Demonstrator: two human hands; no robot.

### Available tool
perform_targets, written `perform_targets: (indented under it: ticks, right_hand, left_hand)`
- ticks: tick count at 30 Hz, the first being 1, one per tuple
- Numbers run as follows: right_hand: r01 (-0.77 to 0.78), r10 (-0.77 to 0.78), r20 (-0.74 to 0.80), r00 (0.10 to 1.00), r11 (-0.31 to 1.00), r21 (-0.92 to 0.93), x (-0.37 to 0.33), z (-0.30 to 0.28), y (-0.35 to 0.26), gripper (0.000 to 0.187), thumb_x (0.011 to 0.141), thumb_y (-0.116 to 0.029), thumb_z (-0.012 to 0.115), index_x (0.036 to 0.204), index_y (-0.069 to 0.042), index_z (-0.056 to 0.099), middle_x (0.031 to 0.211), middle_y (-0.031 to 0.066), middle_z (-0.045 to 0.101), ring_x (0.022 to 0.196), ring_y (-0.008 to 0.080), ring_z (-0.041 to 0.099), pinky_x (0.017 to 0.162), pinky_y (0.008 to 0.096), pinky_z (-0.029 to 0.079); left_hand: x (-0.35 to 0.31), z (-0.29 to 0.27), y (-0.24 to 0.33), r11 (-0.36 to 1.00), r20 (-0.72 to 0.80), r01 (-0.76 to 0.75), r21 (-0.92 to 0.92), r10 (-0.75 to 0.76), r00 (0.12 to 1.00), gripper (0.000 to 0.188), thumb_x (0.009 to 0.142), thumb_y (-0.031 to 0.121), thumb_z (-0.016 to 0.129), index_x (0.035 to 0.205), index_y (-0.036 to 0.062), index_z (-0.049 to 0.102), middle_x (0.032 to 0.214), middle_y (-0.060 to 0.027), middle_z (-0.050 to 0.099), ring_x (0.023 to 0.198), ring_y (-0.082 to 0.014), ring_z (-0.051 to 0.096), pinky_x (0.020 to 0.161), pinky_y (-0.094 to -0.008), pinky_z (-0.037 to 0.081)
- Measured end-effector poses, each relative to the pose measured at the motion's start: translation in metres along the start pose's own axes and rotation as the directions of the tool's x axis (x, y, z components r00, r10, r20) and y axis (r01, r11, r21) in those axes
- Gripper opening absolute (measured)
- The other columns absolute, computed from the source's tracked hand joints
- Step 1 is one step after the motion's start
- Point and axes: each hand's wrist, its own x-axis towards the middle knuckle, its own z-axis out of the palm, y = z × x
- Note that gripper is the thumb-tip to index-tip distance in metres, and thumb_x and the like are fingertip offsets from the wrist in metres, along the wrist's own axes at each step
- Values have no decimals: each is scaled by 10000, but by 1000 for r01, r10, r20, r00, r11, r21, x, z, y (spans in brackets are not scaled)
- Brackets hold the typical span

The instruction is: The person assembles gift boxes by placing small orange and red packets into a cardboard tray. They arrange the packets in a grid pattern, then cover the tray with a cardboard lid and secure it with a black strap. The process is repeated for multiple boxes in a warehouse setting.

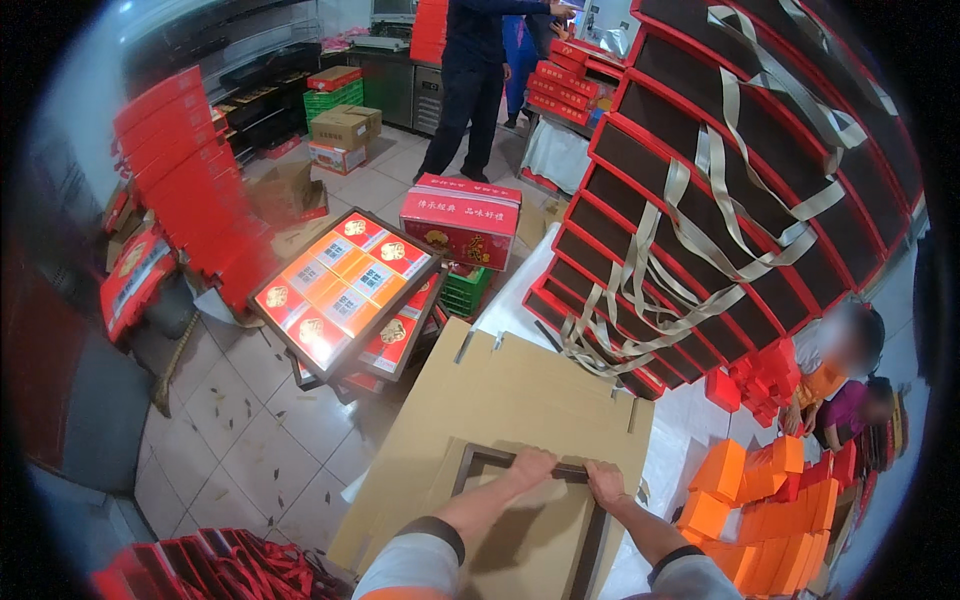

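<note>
Left hand (531, 468) and right hand (605, 484), fingers clasping a dark-brown rectangular frame (572, 473), apparently position it over flat tan cardboard (440, 410), with level handling likely needed next.

6 o'clock: frame (591, 540) cut off by lower edge; its left side partly hidden behind left forearm (480, 514). 12 o'clock: worker (468, 90), head cut off. 3 o'clock: two faces (858, 332) blurred.

Lt.-grey short sleeves (412, 566) w/ dk. cuffs (441, 531), orange patch (400, 594) by L sleeve; forearms (492, 506) & both hands (533, 467) bare.
</note>
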Motion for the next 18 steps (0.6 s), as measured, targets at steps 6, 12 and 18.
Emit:
perform_targets:
  ticks: [6, 12, 18]
  right_hand:
    - [105, -100, -123, 987, 994, 35, -5, -18, -15, 214, 780, -224, 556, 920, -74, 495, 914, 100, 567, 845, 274, 567, 735, 411, 434]
    - [69, -74, 82, 994, 995, 68, 12, -9, 0, 250, 720, -189, 611, 921, -81, 510, 871, 113, 575, 809, 298, 563, 705, 415, 418]
    - [27, -20, -85, 996, 996, 84, 4, 2, -9, 240, 703, -118, 596, 923, -98, 501, 856, 100, 566, 836, 279, 562, 699, 406, 420]
  left_hand:
    - [-14, 11, -7, 974, -292, -4, 225, 71, 954, 102, 759, 188, 533, 809, 114, 582, 725, -75, 598, 639, -264, 602, 583, -357, 501]
    - [-5, 8, 2, 988, -295, -15, 151, 59, 954, 113, 718, 180, 540, 804, 117, 578, 717, -67, 596, 634, -225, 606, 562, -325, 495]
    - [-1, 13, 14, 984, -230, 43, 174, -2, 973, 127, 725, 165, 533, 834, 112, 570, 731, -73, 602, 680, -216, 617, 549, -339, 493]
